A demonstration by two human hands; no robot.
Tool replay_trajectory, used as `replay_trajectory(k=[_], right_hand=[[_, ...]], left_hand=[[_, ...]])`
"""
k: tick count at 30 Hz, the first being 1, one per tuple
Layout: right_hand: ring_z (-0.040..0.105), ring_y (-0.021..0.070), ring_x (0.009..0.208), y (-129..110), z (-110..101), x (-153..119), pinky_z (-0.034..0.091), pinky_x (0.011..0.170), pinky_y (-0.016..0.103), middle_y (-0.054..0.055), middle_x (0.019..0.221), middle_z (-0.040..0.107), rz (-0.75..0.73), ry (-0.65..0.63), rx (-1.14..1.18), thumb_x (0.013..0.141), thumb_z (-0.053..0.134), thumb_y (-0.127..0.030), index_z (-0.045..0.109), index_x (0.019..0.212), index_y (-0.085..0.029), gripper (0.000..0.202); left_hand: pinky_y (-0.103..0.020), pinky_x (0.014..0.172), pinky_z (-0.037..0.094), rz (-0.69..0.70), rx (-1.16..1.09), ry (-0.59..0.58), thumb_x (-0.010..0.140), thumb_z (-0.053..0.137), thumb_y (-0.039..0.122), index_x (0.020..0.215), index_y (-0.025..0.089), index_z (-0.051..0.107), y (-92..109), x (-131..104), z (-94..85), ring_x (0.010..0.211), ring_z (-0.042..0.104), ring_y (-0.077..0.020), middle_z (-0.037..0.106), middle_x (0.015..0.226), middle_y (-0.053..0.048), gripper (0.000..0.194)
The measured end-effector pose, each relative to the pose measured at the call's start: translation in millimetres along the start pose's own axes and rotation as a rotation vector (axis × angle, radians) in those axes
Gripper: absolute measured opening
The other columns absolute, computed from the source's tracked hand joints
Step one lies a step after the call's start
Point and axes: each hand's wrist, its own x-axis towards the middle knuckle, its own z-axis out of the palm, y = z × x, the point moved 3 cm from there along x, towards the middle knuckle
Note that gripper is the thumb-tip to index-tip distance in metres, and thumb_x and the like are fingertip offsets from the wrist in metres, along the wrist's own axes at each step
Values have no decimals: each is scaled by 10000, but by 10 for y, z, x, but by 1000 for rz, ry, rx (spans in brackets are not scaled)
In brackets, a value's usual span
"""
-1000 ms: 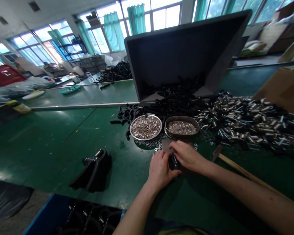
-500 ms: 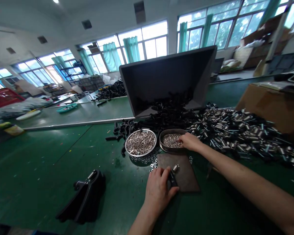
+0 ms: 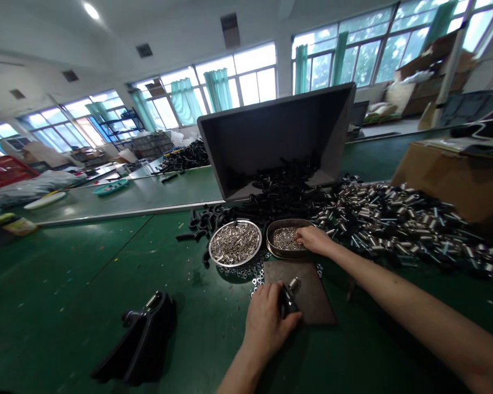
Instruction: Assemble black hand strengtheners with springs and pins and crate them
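My left hand (image 3: 269, 318) is closed around a black plastic handle (image 3: 287, 301) with a silver threaded metal end (image 3: 293, 283). That piece rests over the left part of a flat brown plate (image 3: 312, 301). Farther off, my right hand (image 3: 313, 241) reaches into an oval tin (image 3: 273, 253) of small metal parts. Its fingertips are pinched among the parts, and whatever they grip is too small to make out. Left of the tin stands a round silver dish (image 3: 259, 249) heaped with small metal pins. Loose nuts (image 3: 257, 282) lie between the dish and the plate.
Behind the dishes a grey bin (image 3: 279, 104) lies tipped, with black parts (image 3: 287, 191) spilling out. A pile of metal-ended pieces (image 3: 398, 224) spreads to the right, before a cardboard box (image 3: 439, 175). A black moulded piece (image 3: 142, 339) sits at the left front on the green table (image 3: 66, 284).
The right hand has shifted slightly left inside the tin. The left hand still holds the black handle at nearly the same spot. The camera view has tilted a little.
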Motion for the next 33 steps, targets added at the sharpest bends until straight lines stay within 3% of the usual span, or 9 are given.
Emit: replay_trajectory(k=[3, 9, 13, 18, 23, 28, 33], right_hand=[[591, 185, 956, -4, -12, 10, 503, 817, 399, 72, 1125, 590, 4, 19, 61, 891, 547, -340, 573, 1119, -163, 290], [616, 183, 845, -95, -145, -101, 483, 779, 327, 88, 856, 652, -28, 144, 319, 880, 465, -149, 596, 895, -112, 137], [626, 134, 686, -319, -160, -424, 500, 652, 266, 51, 864, 662, -104, 183, 575, 870, 435, -217, 543, 970, -149, 162], [637, 153, 663, -639, -20, -967, 498, 672, 291, 15, 737, 658, -254, 155, 1121, 799, 552, -314, 592, 862, -173, 159], [641, 152, 655, -796, 87, -1234, 486, 658, 275, 0, 724, 651, -266, 147, 1090, 819, 533, -284, 611, 800, -199, 116], [641, 163, 693, -770, 102, -1255, 495, 672, 284, 14, 788, 661, -279, 172, 978, 834, 518, -266, 610, 815, -206, 112], [650, 169, 706, -712, 164, -1261, 503, 695, 301, 26, 836, 668, -249, 156, 1021, 837, 533, -296, 619, 880, -203, 135]], left_hand=[[-379, 902, 422, -227, -347, 73, 655, 728, 398, 1147, 173, 546, -52, 12, -62, 1013, 553, -247, 611, 1064, -85, 571], [-266, 661, 500, -735, -1417, 50, 801, 562, 507, 942, 136, 565, -101, -86, -95, 682, 605, -135, 620, 828, -49, 398], [-241, 613, 512, -789, -1821, -14, 872, 479, 478, 890, 123, 557, -17, -135, -106, 625, 602, -114, 611, 765, -54, 364], [-269, 618, 528, -806, -1953, -20, 892, 435, 484, 888, 109, 558, 47, -158, -55, 636, 614, -135, 612, 757, -74, 395], [-301, 643, 541, -760, -2026, -65, 888, 450, 465, 949, 93, 558, 136, -169, -5, 690, 635, -169, 632, 812, -107, 392], [-355, 679, 547, -778, -2049, -83, 886, 454, 454, 997, 83, 557, 211, -185, 17, 704, 645, -192, 641, 824, -122, 401], [-367, 684, 549, -818, -2062, -64, 889, 447, 454, 993, 80, 556, 193, -192, 42, 675, 646, -190, 641, 806, -119, 402]])
